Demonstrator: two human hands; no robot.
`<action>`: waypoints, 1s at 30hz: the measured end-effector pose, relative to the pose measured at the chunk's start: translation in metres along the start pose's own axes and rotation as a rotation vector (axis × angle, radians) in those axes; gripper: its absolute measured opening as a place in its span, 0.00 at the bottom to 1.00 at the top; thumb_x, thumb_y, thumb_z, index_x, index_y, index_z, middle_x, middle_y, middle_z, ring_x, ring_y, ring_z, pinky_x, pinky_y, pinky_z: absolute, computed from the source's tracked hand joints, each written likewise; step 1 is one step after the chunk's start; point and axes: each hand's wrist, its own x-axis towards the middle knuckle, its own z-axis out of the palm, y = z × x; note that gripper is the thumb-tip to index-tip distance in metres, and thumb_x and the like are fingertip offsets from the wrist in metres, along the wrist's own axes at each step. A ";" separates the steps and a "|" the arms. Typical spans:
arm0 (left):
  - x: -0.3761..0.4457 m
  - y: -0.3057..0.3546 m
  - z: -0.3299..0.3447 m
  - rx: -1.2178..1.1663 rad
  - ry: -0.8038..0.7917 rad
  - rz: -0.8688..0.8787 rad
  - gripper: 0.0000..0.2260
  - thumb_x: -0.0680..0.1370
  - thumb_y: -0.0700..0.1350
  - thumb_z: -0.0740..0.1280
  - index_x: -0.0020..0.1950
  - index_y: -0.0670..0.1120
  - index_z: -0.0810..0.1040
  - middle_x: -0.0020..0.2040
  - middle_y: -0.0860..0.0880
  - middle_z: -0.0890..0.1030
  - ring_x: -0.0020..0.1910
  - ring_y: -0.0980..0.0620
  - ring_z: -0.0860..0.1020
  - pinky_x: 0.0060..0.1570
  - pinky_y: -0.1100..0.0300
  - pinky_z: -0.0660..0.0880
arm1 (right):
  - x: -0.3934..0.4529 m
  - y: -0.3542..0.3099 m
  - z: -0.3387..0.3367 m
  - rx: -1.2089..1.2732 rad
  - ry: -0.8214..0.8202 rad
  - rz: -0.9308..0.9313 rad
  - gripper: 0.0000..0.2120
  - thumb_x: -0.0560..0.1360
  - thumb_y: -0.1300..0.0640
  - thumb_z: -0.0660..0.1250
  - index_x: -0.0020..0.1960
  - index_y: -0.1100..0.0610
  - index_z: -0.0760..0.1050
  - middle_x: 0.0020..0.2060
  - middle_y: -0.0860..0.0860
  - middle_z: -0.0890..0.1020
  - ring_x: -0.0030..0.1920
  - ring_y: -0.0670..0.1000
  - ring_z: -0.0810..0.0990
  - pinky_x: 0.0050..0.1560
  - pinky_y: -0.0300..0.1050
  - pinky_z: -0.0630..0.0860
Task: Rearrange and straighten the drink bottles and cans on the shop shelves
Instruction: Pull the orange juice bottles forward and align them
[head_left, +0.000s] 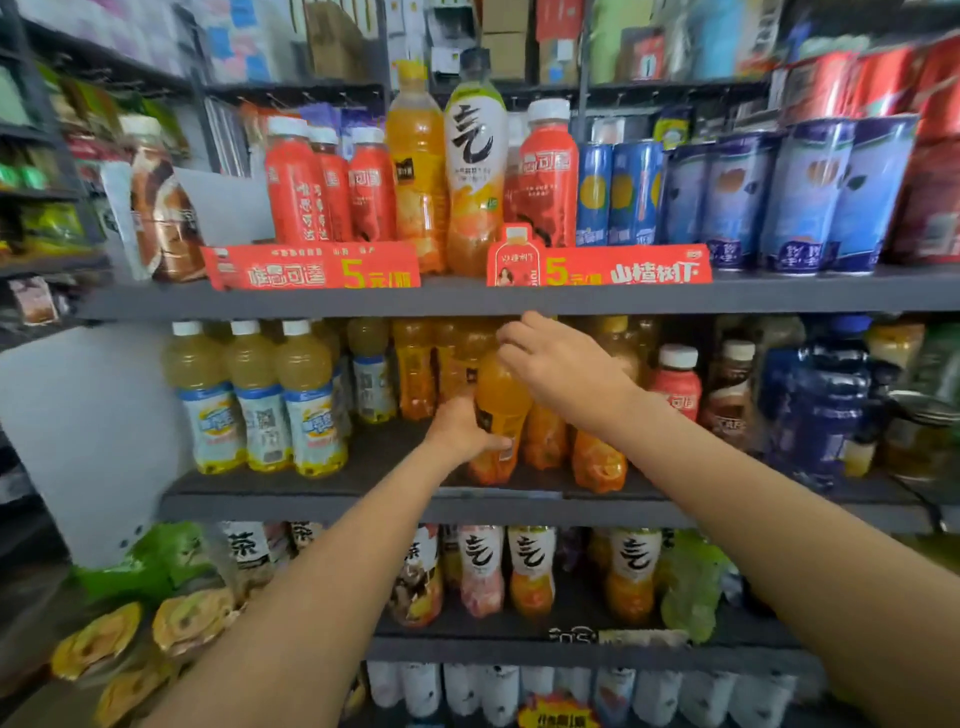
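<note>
An orange juice bottle stands near the front of the middle shelf. My left hand grips its lower body from the left, thumb across the label. My right hand covers the bottle's top and neck, fingers curled over it just under the upper shelf's edge. More orange bottles stand to its right and others behind. Three pale yellow drink bottles line the left of this shelf.
The upper shelf carries red bottles, a tall orange bottle, a white-labelled bottle and blue cans. A red bottle and a dark blue jug stand right. The lower shelf holds white-labelled bottles.
</note>
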 end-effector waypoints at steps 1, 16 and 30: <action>0.002 -0.004 0.002 -0.022 0.004 -0.010 0.32 0.68 0.44 0.76 0.68 0.44 0.67 0.64 0.44 0.75 0.64 0.45 0.72 0.61 0.55 0.69 | -0.004 -0.006 0.005 0.014 -0.067 0.022 0.14 0.56 0.71 0.76 0.40 0.64 0.79 0.45 0.61 0.82 0.40 0.59 0.81 0.31 0.47 0.79; -0.007 -0.024 0.021 0.160 0.097 0.084 0.32 0.79 0.43 0.62 0.76 0.43 0.45 0.73 0.40 0.63 0.63 0.37 0.72 0.58 0.46 0.70 | -0.028 -0.049 0.034 -0.042 -0.600 0.134 0.20 0.77 0.65 0.58 0.68 0.57 0.68 0.76 0.56 0.46 0.70 0.58 0.60 0.65 0.53 0.66; 0.005 -0.039 0.016 0.035 -0.096 0.093 0.37 0.76 0.37 0.64 0.77 0.51 0.45 0.74 0.45 0.61 0.68 0.43 0.68 0.65 0.47 0.69 | -0.031 -0.055 0.062 -0.127 -0.808 0.117 0.24 0.78 0.58 0.60 0.73 0.56 0.61 0.76 0.54 0.44 0.75 0.57 0.49 0.74 0.56 0.48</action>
